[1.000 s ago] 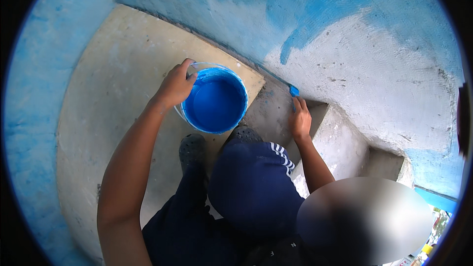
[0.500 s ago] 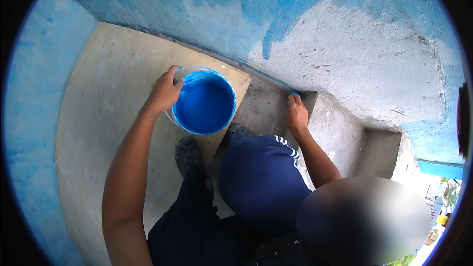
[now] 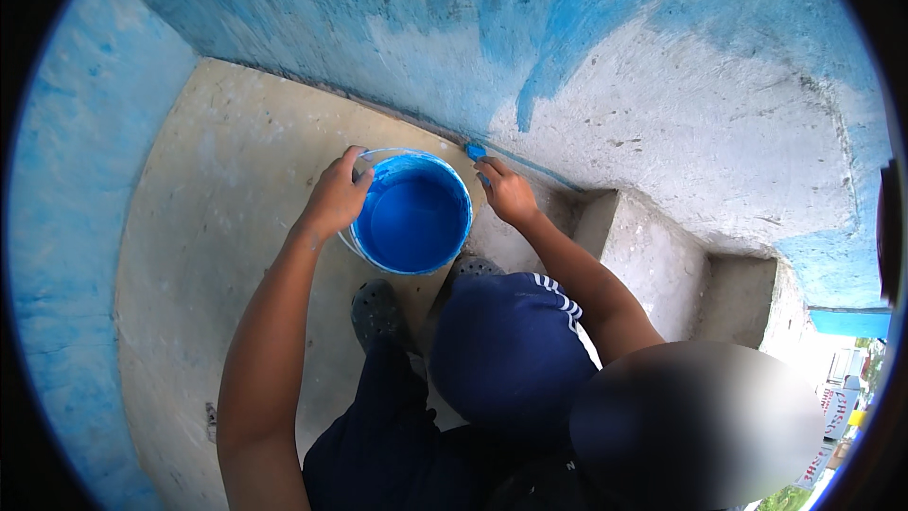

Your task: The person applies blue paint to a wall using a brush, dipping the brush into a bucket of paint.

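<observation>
My left hand [image 3: 336,197] grips the rim of a small bucket [image 3: 413,214] full of blue paint, held just above the concrete landing [image 3: 218,218]. My right hand [image 3: 508,190] holds a blue-coated paintbrush [image 3: 476,151] whose tip meets the foot of the wall [image 3: 605,95], where floor and wall join. The wall is partly painted blue, with bare grey plaster on the right. My knees in dark blue shorts [image 3: 511,360] and dark shoes [image 3: 376,312] show below the bucket.
Concrete steps [image 3: 662,265] drop away to the right of my right arm. A blue-painted wall [image 3: 76,208] curves round the left side of the landing. A blurred patch covers the lower right.
The bucket and my left hand have shifted right relative to the landing. My right hand with the brush has moved left along the wall's foot, close to the bucket.
</observation>
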The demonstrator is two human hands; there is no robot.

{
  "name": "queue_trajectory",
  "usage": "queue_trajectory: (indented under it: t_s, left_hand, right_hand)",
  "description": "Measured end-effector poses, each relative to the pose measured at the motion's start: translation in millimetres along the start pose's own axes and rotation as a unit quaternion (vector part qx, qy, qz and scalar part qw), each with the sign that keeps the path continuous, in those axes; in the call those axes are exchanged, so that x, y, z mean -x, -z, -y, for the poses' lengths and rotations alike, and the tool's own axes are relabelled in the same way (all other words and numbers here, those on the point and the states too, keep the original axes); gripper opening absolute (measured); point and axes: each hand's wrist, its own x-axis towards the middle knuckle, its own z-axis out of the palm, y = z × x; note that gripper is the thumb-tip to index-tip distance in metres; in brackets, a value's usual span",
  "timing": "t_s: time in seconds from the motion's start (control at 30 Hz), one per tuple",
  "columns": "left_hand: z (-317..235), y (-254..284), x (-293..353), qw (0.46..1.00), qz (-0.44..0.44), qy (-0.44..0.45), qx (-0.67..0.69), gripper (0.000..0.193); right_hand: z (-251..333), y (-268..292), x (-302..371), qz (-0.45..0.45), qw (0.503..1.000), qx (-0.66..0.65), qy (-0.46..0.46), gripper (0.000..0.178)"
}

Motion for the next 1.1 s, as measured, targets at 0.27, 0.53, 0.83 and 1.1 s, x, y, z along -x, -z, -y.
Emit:
queue_trajectory:
  t_s: [0.27,0.53,0.83,1.1]
  left_hand:
    - [6,-2,3,1.0,-0.022,-0.02,-0.004,0.043]
    - [-1,0,6,1.0,-0.019,0.007,0.01,0.042]
    - [6,-1,5,1.0,-0.017,-0.008,0.016,0.043]
    - [-1,1,7,1.0,0.001,0.014,0.025,0.045]
  right_hand:
    - [-37,20,46,0.007,0.998,0.057,-0.016,0.035]
    - [-55,67,106,0.046,0.98,0.174,-0.088,0.023]
    - [-44,69,83,0.039,0.985,0.098,-0.138,0.025]
    - [-3,26,16,-0.085,0.993,-0.063,-0.05,0.025]
